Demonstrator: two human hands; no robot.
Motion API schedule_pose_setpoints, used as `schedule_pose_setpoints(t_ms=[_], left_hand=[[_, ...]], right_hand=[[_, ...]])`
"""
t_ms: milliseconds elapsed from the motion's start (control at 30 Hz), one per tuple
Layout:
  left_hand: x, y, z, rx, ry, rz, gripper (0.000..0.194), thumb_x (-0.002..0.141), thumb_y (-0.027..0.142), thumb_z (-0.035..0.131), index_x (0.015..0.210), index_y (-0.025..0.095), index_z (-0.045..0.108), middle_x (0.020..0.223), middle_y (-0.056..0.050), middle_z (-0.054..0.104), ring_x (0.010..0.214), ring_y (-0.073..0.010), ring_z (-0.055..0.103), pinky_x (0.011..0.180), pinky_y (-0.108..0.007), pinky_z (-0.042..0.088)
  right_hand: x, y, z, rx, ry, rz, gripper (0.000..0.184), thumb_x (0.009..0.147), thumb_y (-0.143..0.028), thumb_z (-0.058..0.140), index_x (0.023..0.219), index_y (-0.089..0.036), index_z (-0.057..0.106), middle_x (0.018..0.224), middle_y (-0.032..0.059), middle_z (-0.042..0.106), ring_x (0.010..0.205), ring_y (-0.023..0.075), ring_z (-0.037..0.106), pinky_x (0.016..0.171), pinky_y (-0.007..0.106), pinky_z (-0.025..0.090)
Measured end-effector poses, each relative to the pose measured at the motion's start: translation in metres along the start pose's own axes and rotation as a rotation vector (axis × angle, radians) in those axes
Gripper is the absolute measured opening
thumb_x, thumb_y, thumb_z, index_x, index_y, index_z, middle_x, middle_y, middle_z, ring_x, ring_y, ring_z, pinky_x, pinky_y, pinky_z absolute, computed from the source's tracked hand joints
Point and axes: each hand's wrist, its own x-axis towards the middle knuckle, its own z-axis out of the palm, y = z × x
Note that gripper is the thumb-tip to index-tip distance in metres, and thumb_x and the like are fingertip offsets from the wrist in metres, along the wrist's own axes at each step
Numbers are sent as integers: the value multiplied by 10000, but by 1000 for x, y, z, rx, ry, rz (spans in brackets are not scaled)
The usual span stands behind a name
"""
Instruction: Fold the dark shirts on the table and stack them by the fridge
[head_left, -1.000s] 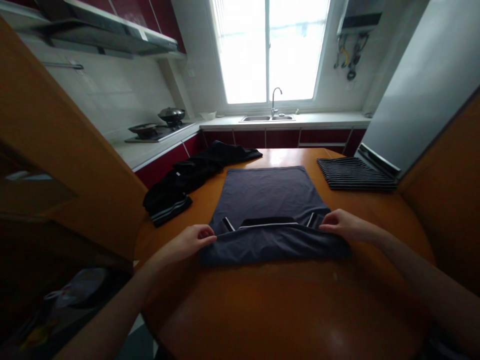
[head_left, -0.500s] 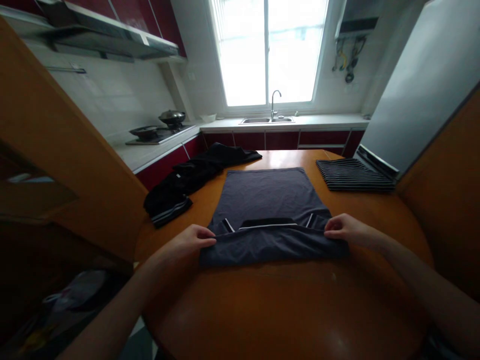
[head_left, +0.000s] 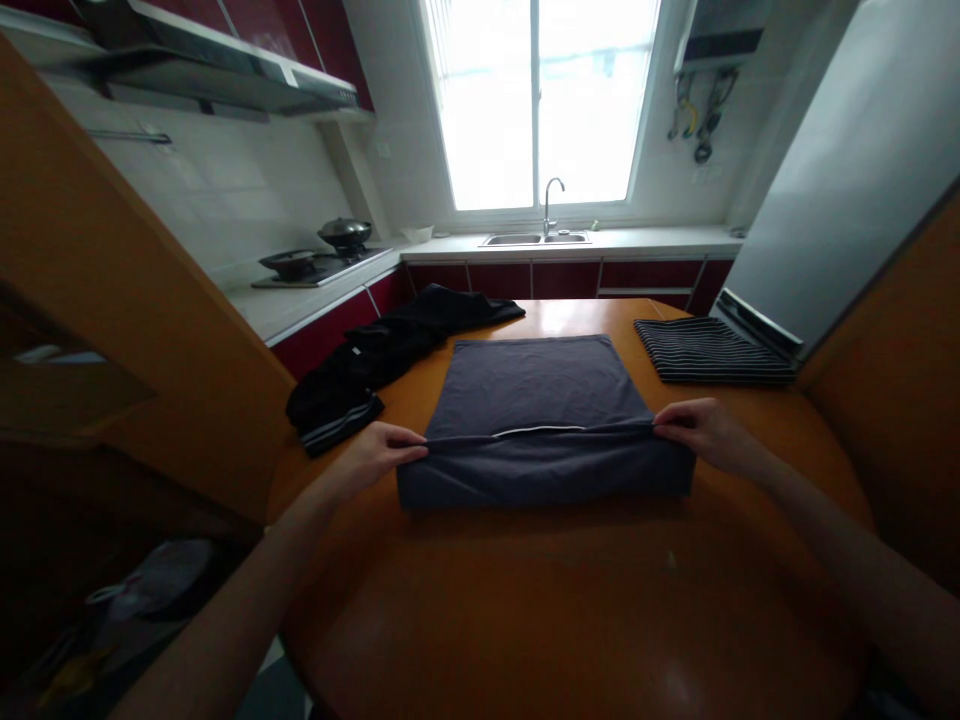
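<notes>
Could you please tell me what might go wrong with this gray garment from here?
1. The left hand and right hand pinch the gray garment only near its sides; if either grip slipped, the fold might go crooked.
2. Neither hand steadies the middle, where white trim shows, so it could sag or bunch.
3. The black clothing lies close on the left and might get brushed.

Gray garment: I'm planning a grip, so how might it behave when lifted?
Probably floppy: the gray garment bends along a fold and wrinkles between the left hand and right hand. Likely light, since each hand only pinches its edge. It may slide easily, as the table looks glossy.
</notes>
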Motion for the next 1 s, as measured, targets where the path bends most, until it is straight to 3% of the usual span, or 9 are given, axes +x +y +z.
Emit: schedule_pose_setpoints(t_ms=[300, 433, 667, 800, 1000], left_hand=[[16, -23, 18, -43, -89, -43, 376, 600, 470, 818, 808, 157, 812, 776, -74, 768, 690, -227, 674, 643, -294, 514], [23, -20, 7, -8, -25, 29, 334, 623, 470, 809, 798, 186, 813, 796, -63, 775, 706, -216, 678, 659, -282, 516], [43, 10, -21, 20, 108, 147, 376, 645, 486, 806, 873, 187, 814, 883, -63, 785, 808, -232, 696, 725, -288, 526], [66, 1, -11, 10, 81, 122, 367, 612, 473, 815, 823, 173, 808, 825, -67, 781, 751, -220, 685, 695, -287, 514], [88, -27, 6, -28, 20, 91, 356, 610, 453, 813, 801, 153, 794, 799, -70, 774, 728, -210, 684, 716, -292, 507]], right_hand=[[11, 19, 21, -34, -130, 47, 283, 711, -441, 695, 737, -167, 758, 715, 54, 723, 703, 219, 638, 659, 315, 479], [21, 8, 10, -27, -68, -26, 263, 747, -421, 671, 761, -174, 761, 743, 50, 735, 716, 216, 646, 659, 305, 479], [56, -4, -17, -100, 98, -144, 225, 755, -402, 685, 780, -196, 772, 773, 47, 747, 726, 220, 656, 678, 315, 475], [72, 16, -5, -86, 85, -130, 228, 732, -403, 688, 756, -190, 768, 751, 50, 745, 720, 223, 660, 667, 311, 479], [78, 44, 21, -62, -42, 7, 251, 665, -404, 707, 697, -159, 753, 661, 47, 722, 639, 203, 633, 609, 296, 465]])
